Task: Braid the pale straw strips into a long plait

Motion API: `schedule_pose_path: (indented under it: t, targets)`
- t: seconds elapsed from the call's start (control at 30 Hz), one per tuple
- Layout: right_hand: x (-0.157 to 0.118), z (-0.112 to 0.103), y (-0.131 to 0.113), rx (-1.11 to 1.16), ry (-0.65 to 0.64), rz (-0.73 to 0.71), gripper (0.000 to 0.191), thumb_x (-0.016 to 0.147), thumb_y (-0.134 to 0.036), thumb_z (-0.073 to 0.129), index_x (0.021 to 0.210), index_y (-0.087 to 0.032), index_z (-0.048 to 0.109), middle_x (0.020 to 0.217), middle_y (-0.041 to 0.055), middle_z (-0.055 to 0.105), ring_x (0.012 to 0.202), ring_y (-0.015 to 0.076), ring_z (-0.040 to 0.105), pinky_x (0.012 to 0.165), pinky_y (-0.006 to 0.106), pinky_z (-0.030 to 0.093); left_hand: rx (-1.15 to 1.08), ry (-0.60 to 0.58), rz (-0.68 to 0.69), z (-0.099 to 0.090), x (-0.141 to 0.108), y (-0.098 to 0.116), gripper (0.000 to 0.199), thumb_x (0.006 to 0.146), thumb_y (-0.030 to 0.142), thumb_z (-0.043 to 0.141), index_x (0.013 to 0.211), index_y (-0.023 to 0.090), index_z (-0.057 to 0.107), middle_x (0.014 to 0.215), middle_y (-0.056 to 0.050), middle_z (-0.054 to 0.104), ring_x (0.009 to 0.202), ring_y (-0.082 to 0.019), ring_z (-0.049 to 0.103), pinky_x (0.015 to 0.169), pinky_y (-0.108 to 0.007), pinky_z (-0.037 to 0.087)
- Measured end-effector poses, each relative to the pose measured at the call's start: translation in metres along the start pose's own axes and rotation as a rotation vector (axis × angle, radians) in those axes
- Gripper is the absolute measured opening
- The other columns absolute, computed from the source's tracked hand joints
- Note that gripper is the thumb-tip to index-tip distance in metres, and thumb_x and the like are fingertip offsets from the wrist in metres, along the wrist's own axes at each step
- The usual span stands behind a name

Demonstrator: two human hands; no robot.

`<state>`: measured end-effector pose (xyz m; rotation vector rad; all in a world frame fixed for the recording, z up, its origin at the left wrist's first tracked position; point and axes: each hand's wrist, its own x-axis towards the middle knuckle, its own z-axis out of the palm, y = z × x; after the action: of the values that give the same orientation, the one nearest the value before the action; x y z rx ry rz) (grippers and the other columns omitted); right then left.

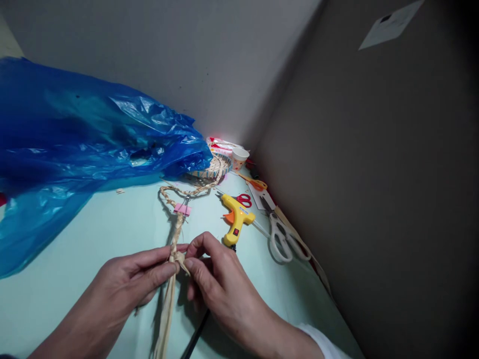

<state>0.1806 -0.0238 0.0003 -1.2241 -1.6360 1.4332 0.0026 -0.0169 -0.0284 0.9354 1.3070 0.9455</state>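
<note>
A pale straw-coloured braid [177, 232] runs from the back of the table toward me, its loose flat strands [166, 314] hanging down at the front. My left hand [138, 279] pinches the braid between thumb and fingers where the plaiting ends. Just to the right, my right hand [217, 279] grips a folded strand [182, 262] between thumb and forefinger. A pink binder clip [182, 209] is clamped on the braid farther back. Beyond the clip the finished braid curves toward a round woven basket [213, 172].
A large blue plastic bag [93, 129] covers the back left. On the right lie a yellow glue gun [237, 217], white-handled scissors [280, 239], red-handled scissors [244, 200] and orange-handled scissors [256, 183]. A paper cup [239, 158] stands near the wall corner.
</note>
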Motion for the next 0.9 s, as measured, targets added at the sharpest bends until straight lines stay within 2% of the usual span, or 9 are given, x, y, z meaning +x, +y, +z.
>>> schedule_pose_path:
  t: [0.1, 0.3, 0.47, 0.63, 0.77, 0.9]
  targets:
    - [0.000, 0.001, 0.000, -0.110, 0.065, -0.046, 0.015, 0.103, -0.031, 0.046, 0.091, -0.022, 0.050, 0.067, -0.0056, 0.050, 0.056, 0.0092, 0.042, 0.057, 0.021, 0.035, 0.039, -0.035, 0.016, -0.001, 0.000, 0.001, 0.041, 0.058, 0.045, 0.089, 0.095, 0.027, 0.085, 0.080, -0.003, 0.083, 0.084, -0.027, 0.078, 0.074, -0.030, 0.065]
    - [0.001, -0.002, -0.002, -0.174, 0.078, -0.053, 0.021, 0.101, -0.032, 0.051, 0.086, -0.019, 0.058, 0.067, -0.0047, 0.048, 0.062, 0.0095, 0.041, 0.062, 0.022, 0.034, 0.151, 0.015, 0.148, 0.002, 0.001, 0.010, 0.036, 0.054, 0.054, 0.086, 0.076, 0.026, 0.084, 0.081, -0.005, 0.084, 0.087, -0.030, 0.078, 0.080, -0.031, 0.064]
    - [0.000, -0.002, -0.003, -0.194, 0.082, -0.050, 0.022, 0.100, -0.032, 0.054, 0.085, -0.018, 0.062, 0.071, -0.0039, 0.054, 0.065, 0.0091, 0.044, 0.062, 0.021, 0.034, 0.291, 0.090, 0.240, 0.005, -0.004, 0.013, 0.031, 0.064, 0.055, 0.076, 0.076, 0.028, 0.083, 0.080, -0.002, 0.083, 0.082, -0.027, 0.078, 0.074, -0.024, 0.062]
    - [-0.001, -0.002, -0.003, -0.212, 0.067, -0.049, 0.021, 0.099, -0.032, 0.055, 0.084, -0.018, 0.062, 0.071, -0.0038, 0.056, 0.065, 0.0087, 0.046, 0.059, 0.020, 0.033, 0.413, 0.144, 0.303, 0.005, -0.006, 0.012, 0.029, 0.067, 0.055, 0.070, 0.072, 0.028, 0.079, 0.081, 0.000, 0.080, 0.081, -0.021, 0.076, 0.070, -0.015, 0.056]
    - [-0.001, -0.002, -0.002, -0.235, 0.063, -0.058, 0.017, 0.097, -0.030, 0.056, 0.086, -0.018, 0.061, 0.071, -0.0040, 0.057, 0.065, 0.0081, 0.047, 0.058, 0.019, 0.034, 0.463, 0.105, 0.362, 0.006, -0.007, 0.011, 0.030, 0.074, 0.055, 0.063, 0.071, 0.027, 0.073, 0.082, 0.001, 0.075, 0.079, -0.019, 0.072, 0.070, -0.016, 0.052]
    - [-0.002, -0.005, -0.005, -0.292, 0.032, -0.023, 0.014, 0.095, -0.029, 0.056, 0.086, -0.019, 0.059, 0.066, -0.0051, 0.054, 0.059, 0.0074, 0.045, 0.054, 0.018, 0.033, 0.511, -0.001, 0.314, 0.002, -0.007, 0.003, 0.031, 0.084, 0.058, 0.057, 0.082, 0.028, 0.066, 0.083, 0.004, 0.072, 0.082, -0.018, 0.069, 0.074, -0.018, 0.049]
